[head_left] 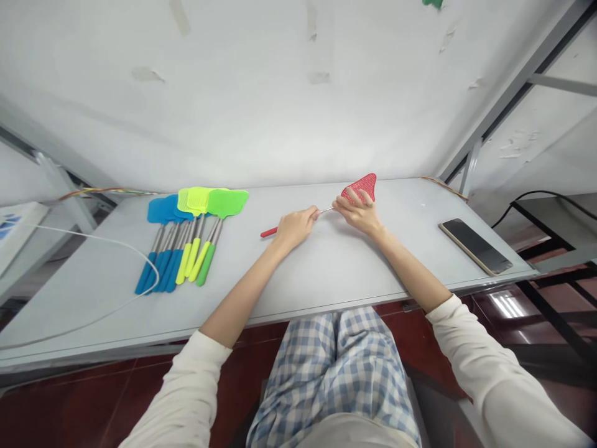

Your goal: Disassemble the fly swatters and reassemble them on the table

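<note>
"What colours are at the hands?"
"A red swatter (pixel 366 183): dotted red head at the right hand (pixel 360 213), red handle (pixel 269 233) at the left hand (pixel 295 229), silvery shaft (pixel 327 210) between them."
"And left of the left hand?"
"A bright green swatter (pixel 228 203) nearest, then neon yellow swatters (pixel 198 198), then blue swatters (pixel 158 211) farthest out. Their handles roughly match their heads."
"Right of the right hand?"
"A phone (pixel 476 246), black-faced with a pale gold edge."
"Below both hands?"
"Light grey tabletop (pixel 336 264), then blue-and-white checked trousers (pixel 336 373) between off-white sleeves (pixel 186 386), over a dark red floor (pixel 93 404)."
</note>
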A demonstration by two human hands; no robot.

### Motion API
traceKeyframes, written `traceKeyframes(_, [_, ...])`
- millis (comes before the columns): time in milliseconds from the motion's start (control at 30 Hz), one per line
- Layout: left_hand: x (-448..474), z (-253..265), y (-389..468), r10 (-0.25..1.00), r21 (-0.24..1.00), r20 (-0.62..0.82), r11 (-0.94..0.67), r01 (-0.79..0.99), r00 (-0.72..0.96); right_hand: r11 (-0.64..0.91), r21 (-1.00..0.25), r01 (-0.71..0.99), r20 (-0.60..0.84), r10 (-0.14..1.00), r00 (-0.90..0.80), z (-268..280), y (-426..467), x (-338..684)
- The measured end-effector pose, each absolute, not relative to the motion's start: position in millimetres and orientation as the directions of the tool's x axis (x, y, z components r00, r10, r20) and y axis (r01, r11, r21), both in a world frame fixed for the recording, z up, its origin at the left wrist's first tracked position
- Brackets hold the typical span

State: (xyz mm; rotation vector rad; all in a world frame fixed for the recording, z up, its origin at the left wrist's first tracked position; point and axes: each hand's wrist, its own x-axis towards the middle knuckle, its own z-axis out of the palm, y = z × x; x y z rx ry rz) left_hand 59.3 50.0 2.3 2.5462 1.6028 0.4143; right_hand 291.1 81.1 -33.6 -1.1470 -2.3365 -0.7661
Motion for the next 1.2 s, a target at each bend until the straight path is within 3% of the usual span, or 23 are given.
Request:
traceKeyframes(167, [28.1, 2.2, 64.1, 0.896, 0.227, 0.22, -0.433, 0.873, 0.387, 0.407, 0.074, 0.911, 0.649, 0.674, -0.354, -25.1, 87.5, 323.8])
traceKeyframes(300, [11.4, 1.4, 73.5, 0.867, 0.213, 0.311, -0.463, 0.86, 0.39, 0.367, 0.017, 0.93, 0.644, 0.708, -0.291, -21.1, 84.7, 325.4])
traceKeyframes(467, [21.6, -7.0, 75.4, 0.811, 0.196, 0.428, -0.515, 0.835, 0.4, 0.363, 0.1, 0.926, 0.631, 0.697, -0.341, -23.4, 73.9, 290.8])
traceKeyframes(667, [47.7, -14.4, 64.8, 0.719, 0.078, 0.544, -0.556, 0.827, 0.433, 0.425, 0.232, 0.875, 0.463, 0.743, -0.484, -18.2, 60.4, 258.9])
traceKeyframes(900, [53.8, -12.5, 62.9, 0.855, 0.001, 0.276, -0.457, 0.889, 0.439, 0.548, 0.265, 0.793, 0.402, 0.685, -0.608, -15.9, 63.0, 272.9])
traceKeyframes(1200, [-3.0, 0.3, 84.7, 0.902, 0.011, 0.294, -0.335, 0.942, 0.317, 0.415, 0.206, 0.886, 0.519, 0.722, -0.458, -3.4, 75.2, 331.5])
